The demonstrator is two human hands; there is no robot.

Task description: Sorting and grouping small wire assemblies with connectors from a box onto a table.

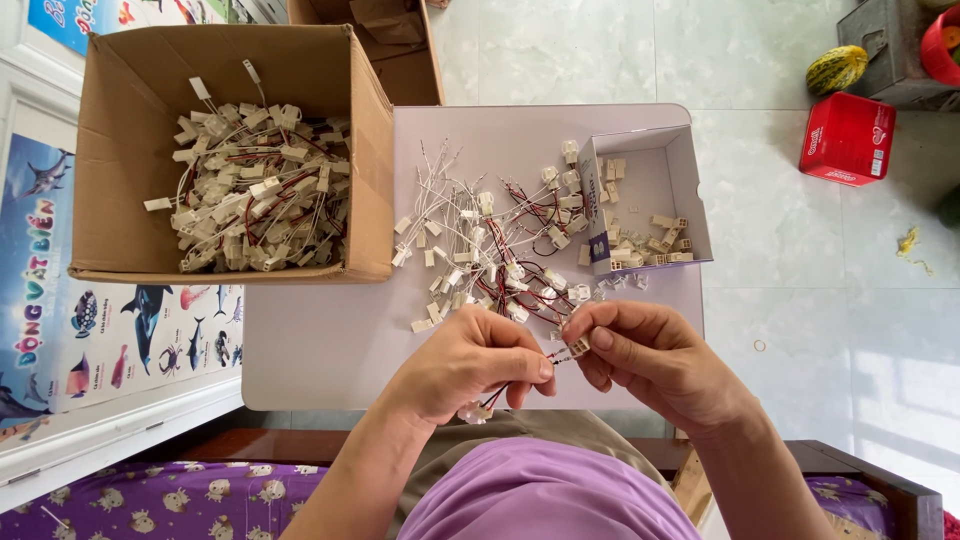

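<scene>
My left hand pinches a red-and-white wire lead whose clear plug hangs below the palm. My right hand grips a small cream connector housing right at the wire's tip, the two hands touching over the near edge of the white table. Just beyond the hands lies a loose pile of wired connectors. A small open white box holding cream housings stands at the right of the pile.
A large cardboard box full of finished wire assemblies sits at the table's left. A second cardboard box is behind it. On the tiled floor at the right are a red carton, a striped melon and a grey crate.
</scene>
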